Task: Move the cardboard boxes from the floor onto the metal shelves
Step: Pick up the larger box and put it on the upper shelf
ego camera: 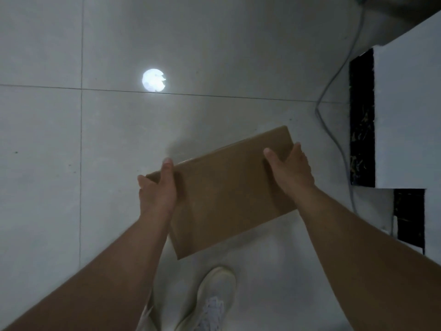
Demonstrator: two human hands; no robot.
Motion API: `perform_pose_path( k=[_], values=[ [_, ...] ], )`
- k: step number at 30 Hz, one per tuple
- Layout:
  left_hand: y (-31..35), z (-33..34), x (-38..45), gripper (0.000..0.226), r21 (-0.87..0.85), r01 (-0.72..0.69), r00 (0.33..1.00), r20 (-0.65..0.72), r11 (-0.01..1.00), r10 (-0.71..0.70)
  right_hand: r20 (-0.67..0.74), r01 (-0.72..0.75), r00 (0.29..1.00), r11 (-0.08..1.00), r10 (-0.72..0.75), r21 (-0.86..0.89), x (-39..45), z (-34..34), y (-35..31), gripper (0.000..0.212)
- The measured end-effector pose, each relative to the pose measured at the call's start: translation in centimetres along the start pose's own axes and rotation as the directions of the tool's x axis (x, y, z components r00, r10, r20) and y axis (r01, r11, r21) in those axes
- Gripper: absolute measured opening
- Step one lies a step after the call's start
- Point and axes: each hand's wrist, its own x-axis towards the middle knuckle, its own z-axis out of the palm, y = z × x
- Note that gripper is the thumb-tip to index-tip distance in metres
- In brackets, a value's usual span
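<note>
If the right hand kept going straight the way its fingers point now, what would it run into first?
Likely nothing but bare tiled floor. The right hand, gripping the cardboard box, points up the frame and slightly left, passing left of the grey cable. Depth is unclear, so this is tentative.

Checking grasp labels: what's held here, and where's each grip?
A cardboard box, in both hands: left hand on its left short end, right hand on its right short end, thumbs on top.
</note>
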Motion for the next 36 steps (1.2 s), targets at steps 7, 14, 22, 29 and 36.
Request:
perform_pose_path(
  k=[7,14,22,29,36],
  values=[
    [1.3,-3.2,0.6,0.083,-0.014,0.045,0.974,-0.223,0.999,-0.047,0.049,-0.083,0.996,0.978,0.074,0.194,-2.8,0.9,-0.4,0.089],
    [2.4,-7.0,0.5,0.041,-0.120,-0.088,0.953,-0.300,0.989,0.049,-0.055,-0.113,0.987,0.902,0.148,0.417,-4.5,-0.3,-1.9,0.054],
    [1.3,-8.5,-1.1,0.023,-0.094,-0.103,0.953,-0.293,0.990,0.072,-0.021,-0.125,0.989,0.905,0.146,0.406,-6.8,2.0,-1.3,0.037],
    [0.7,-8.9,-0.4,0.037,0.023,-0.072,0.984,-0.161,0.997,0.074,0.037,-0.164,0.986,0.918,0.162,0.361,-6.9,3.0,-1.6,0.062],
    [3.1,-9.0,0.8,0.073,-0.016,-0.080,0.988,-0.135,0.997,0.077,0.000,0.000,1.000,0.906,0.001,0.423,-5.8,2.6,-4.3,0.083]
  ],
)
